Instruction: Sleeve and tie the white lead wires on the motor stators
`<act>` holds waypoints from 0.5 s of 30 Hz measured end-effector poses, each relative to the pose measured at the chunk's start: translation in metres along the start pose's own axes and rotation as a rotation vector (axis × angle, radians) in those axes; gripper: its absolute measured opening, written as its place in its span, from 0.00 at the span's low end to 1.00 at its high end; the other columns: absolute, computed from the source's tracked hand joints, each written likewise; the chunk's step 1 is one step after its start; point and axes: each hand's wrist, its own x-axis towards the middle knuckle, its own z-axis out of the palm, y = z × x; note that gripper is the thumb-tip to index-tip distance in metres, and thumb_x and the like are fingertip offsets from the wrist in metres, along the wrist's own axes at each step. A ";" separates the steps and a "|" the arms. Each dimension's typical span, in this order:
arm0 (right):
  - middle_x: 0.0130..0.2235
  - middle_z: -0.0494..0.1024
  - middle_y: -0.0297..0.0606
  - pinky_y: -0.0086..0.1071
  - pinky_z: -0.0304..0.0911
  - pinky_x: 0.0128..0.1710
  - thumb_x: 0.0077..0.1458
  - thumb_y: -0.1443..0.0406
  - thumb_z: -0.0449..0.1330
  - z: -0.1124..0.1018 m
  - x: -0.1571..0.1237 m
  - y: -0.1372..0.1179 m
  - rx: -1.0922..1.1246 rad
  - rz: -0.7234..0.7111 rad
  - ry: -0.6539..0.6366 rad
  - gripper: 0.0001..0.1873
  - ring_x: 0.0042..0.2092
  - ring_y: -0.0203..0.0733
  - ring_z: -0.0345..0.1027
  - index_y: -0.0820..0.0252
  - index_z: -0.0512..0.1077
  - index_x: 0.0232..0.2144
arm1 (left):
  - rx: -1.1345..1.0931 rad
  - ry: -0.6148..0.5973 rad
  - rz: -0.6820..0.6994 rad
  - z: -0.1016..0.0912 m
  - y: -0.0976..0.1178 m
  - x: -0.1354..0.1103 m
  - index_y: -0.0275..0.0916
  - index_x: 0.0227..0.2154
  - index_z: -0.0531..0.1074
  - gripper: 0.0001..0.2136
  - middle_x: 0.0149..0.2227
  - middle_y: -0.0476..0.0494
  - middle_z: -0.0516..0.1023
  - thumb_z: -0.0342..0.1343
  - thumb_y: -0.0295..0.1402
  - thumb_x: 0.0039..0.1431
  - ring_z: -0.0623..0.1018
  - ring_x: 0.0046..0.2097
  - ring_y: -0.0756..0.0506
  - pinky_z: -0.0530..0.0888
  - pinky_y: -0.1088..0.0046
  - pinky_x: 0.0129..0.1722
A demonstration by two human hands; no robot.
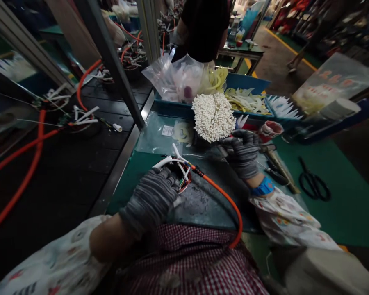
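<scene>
My left hand (152, 196), in a grey knit glove, is closed over a round part with white sleeved wires (178, 169) on the green bench mat. An orange cable (226, 200) runs from that part toward my lap. My right hand (243, 152), also gloved, reaches to the base of a dense bundle of white tube ends (213, 116), fingers curled in a pinch there. What the fingers hold is hidden.
Blue trays (172, 107) behind hold a clear plastic bag (176, 78) and yellow and white strips. Black scissors (314, 182) lie at right, a tape roll (269, 130) beside my right hand. A black conveyor (64, 164) at left carries similar assemblies with orange cables. A person stands beyond.
</scene>
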 end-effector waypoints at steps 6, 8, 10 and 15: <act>0.55 0.80 0.50 0.65 0.55 0.65 0.59 0.55 0.72 0.024 0.008 0.016 -0.043 0.040 -0.032 0.10 0.63 0.66 0.64 0.52 0.80 0.38 | 0.178 0.062 -0.182 0.014 0.042 -0.020 0.30 0.53 0.84 0.20 0.51 0.22 0.86 0.52 0.19 0.65 0.88 0.47 0.27 0.85 0.55 0.34; 0.53 0.81 0.49 0.65 0.54 0.64 0.57 0.54 0.73 0.027 0.008 0.021 -0.004 0.036 0.019 0.11 0.61 0.64 0.64 0.51 0.79 0.36 | 0.141 0.077 -0.180 0.013 0.039 -0.031 0.33 0.61 0.80 0.24 0.55 0.25 0.86 0.51 0.18 0.66 0.88 0.49 0.29 0.84 0.58 0.34; 0.52 0.81 0.49 0.66 0.55 0.63 0.55 0.53 0.73 0.027 0.007 0.026 0.003 0.037 0.042 0.12 0.58 0.64 0.65 0.52 0.78 0.33 | 0.123 0.075 -0.136 0.010 0.028 -0.038 0.38 0.64 0.77 0.26 0.56 0.29 0.85 0.53 0.18 0.67 0.88 0.50 0.32 0.84 0.61 0.36; 0.53 0.80 0.50 0.67 0.57 0.61 0.48 0.52 0.76 0.028 0.003 0.031 -0.016 0.064 0.029 0.19 0.58 0.66 0.67 0.54 0.78 0.35 | 0.068 0.133 -0.030 0.014 0.006 -0.045 0.42 0.59 0.79 0.19 0.57 0.39 0.86 0.53 0.21 0.71 0.86 0.56 0.38 0.83 0.61 0.50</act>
